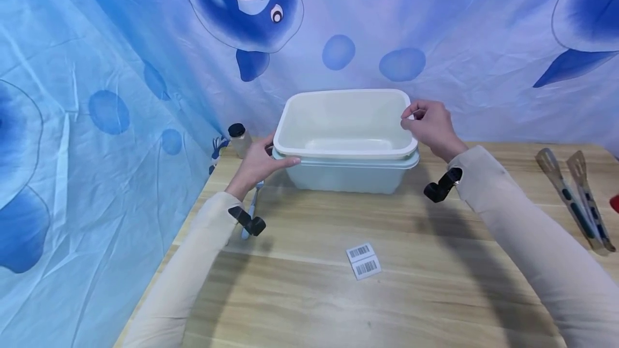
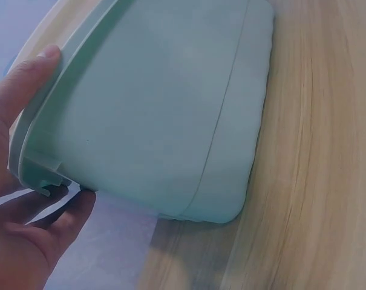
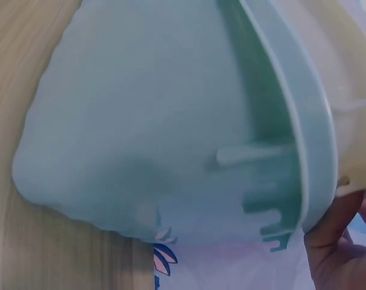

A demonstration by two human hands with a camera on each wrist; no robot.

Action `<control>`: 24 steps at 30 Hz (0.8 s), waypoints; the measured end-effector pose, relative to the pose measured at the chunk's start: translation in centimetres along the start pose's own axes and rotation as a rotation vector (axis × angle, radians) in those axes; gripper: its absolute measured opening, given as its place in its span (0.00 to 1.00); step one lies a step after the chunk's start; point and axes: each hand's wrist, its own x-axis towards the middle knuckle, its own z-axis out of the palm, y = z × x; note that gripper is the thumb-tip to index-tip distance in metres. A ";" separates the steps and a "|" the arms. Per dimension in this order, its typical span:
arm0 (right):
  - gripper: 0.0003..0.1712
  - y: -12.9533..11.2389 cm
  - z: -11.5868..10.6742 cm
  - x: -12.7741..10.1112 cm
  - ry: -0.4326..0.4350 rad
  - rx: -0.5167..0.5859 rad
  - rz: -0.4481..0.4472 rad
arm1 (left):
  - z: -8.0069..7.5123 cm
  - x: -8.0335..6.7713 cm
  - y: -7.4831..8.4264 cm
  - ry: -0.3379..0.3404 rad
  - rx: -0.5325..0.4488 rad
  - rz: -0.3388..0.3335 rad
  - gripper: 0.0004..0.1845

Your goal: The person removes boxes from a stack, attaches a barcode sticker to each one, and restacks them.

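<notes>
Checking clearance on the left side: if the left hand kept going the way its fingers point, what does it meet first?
The left hand points right, along the tubs' near side, thumb on the green tub rim under the cream tub. It would slide along the green wall first; depth beyond is unclear.

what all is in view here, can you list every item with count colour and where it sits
cream tub: 1, cream white, nested inside the green tub at the back middle of the table
green tub: 1, pale green, standing on the table under the cream tub
jar: 1, clear with a black lid, back left corner of the table
utensil: 1, light blue handle, lying on the table under the left wrist
barcode labels: 2, white, flat on the table in front of the tubs
spatulas: 2, grey with dark handles, right side of the table
table: 1, light wood
backdrop cloth: 1, blue with dolphin prints, behind and to the left
left hand: 1, gripping the tubs' left rim
right hand: 1, pinching the cream tub's right rim
</notes>
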 end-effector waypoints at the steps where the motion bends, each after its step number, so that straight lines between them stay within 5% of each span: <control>1: 0.03 0.0 0.0 0.1 0.001 0.016 -0.009 | 0.1 0.2 -0.5 0.005 -0.007 0.001 0.47; 9: 0.06 -0.6 0.2 0.8 0.049 0.348 -0.010 | 0.6 0.4 -1.2 0.024 -0.031 0.025 0.42; 18: 0.09 -0.8 0.1 0.8 0.072 0.551 -0.032 | 0.4 0.4 -1.1 0.026 0.003 0.010 0.37; 24: 0.09 -2.4 -1.1 0.5 0.041 0.766 -0.095 | 0.1 0.5 -1.2 0.022 0.007 0.038 0.44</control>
